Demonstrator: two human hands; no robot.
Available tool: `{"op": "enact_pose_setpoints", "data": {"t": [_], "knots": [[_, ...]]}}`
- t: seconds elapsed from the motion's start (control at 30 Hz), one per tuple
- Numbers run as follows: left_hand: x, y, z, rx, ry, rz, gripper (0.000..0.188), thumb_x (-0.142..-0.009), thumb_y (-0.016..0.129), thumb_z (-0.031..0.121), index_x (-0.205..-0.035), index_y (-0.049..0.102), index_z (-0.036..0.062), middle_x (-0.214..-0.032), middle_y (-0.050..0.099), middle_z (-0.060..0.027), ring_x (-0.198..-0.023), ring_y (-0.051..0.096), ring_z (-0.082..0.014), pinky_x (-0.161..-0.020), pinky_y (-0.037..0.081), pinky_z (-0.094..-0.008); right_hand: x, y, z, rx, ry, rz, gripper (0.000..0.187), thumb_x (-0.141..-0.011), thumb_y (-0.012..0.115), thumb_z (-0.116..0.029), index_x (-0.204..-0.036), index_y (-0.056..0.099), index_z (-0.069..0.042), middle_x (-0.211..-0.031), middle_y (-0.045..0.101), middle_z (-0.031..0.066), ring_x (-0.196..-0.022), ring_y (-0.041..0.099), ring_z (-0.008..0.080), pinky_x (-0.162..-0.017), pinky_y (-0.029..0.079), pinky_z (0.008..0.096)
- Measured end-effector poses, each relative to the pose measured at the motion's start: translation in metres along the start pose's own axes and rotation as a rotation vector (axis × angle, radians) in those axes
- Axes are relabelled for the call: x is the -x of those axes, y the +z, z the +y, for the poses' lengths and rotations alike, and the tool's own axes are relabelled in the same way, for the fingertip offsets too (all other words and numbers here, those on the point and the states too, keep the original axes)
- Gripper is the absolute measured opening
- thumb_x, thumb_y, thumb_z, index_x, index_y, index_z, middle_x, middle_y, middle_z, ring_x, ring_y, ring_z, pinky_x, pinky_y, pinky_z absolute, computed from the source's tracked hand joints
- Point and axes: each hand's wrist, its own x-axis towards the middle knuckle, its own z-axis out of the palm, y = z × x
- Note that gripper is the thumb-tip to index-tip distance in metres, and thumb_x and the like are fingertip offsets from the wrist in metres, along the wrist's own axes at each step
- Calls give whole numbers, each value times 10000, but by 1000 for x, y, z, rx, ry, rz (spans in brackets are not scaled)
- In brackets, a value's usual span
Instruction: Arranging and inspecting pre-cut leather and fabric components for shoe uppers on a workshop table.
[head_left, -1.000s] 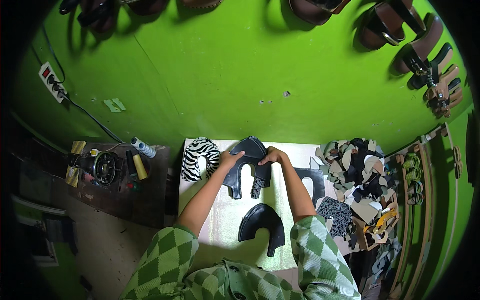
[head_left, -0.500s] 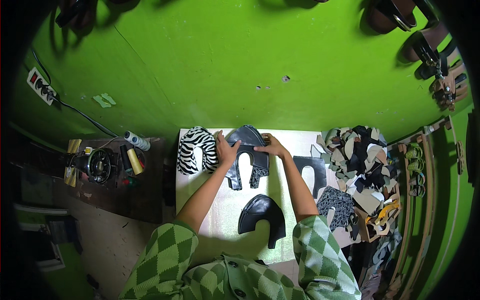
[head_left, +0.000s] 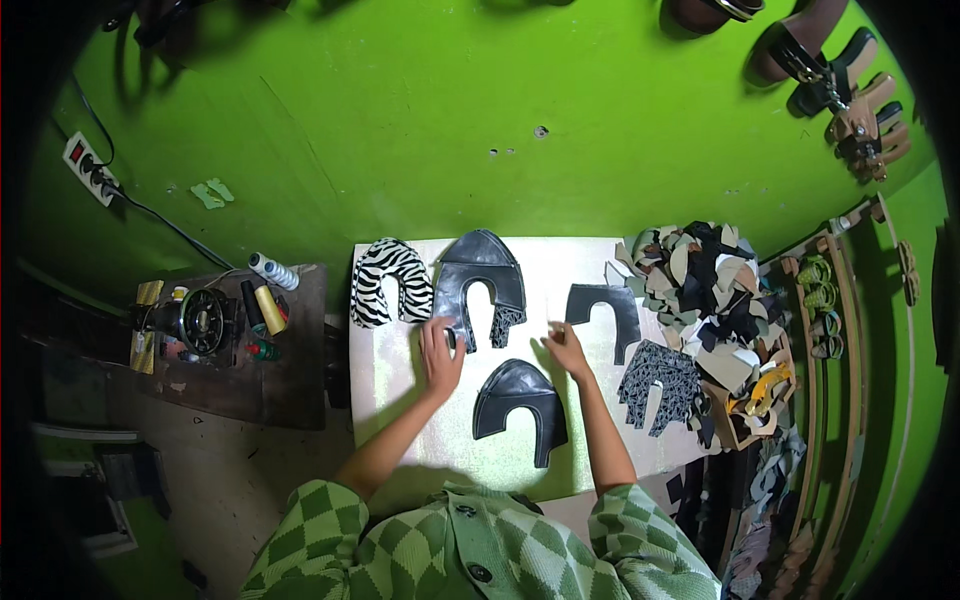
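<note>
A stack of black horseshoe-shaped shoe uppers (head_left: 482,247) lies at the far middle of the white tabletop, one leg showing a grey-and-black patterned underside. My left hand (head_left: 440,362) is at the lower end of its left leg, thumb and fingers apart; whether it touches the leg is unclear. To the right of the stack, my right hand (head_left: 567,352) hovers over the table with fingers loosely bent and apart, and I see nothing certain in it. Nearer to me lies a second stack of black uppers (head_left: 518,385). Zebra-striped uppers (head_left: 392,262) sit at the far left.
Another black upper (head_left: 603,297) and grey patterned pieces (head_left: 660,380) lie to the right. Behind them rises a heap of scraps (head_left: 700,280) beside a cardboard box (head_left: 745,425). At left stands a sewing machine (head_left: 203,322) with thread cones (head_left: 272,270). Sandals hang on the green wall.
Both hands have come off the far stack's top and moved toward me. The left is now by the stack's left leg, the right beside the stack. The view has shifted slightly.
</note>
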Motion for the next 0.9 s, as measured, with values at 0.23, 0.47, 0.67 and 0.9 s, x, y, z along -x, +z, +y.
{"op": "enact_pose_setpoints", "data": {"t": [0.23,0.47,0.67,0.9], "knots": [[106,13,-2,79,-256,-307,318,-763,638,228,-954,521,2,-854,576,-148,-769,575,-275,-658,460,-352,89,-10,7,375,202,-33,642,-693,685,-416,-1059,491,74,-921,598,189,-838,588,242,-764,462,306],[82,14,23,-104,-685,-696,571,-786,474,549,-954,584,14,-931,612,-173,-895,580,-315,-769,452,-385,94,-1,-6,586,304,-130,623,-645,686,-491,-868,593,82,-821,613,220,-774,611,279,-685,469,337],[94,8,37,-133,-345,-464,493,-713,632,458,-976,534,53,-981,557,-152,-957,526,-303,-807,433,-383,97,4,15,485,131,73,501,-689,685,-414,-961,574,-9,-853,623,166,-788,610,257,-712,467,322],[104,16,20,-61,-377,-478,418,-694,692,344,-944,516,59,-935,546,-129,-920,526,-282,-783,434,-369,101,5,5,350,102,172,276,-723,660,-298,-845,613,-55,-805,641,112,-733,618,213,-676,469,300]]}}
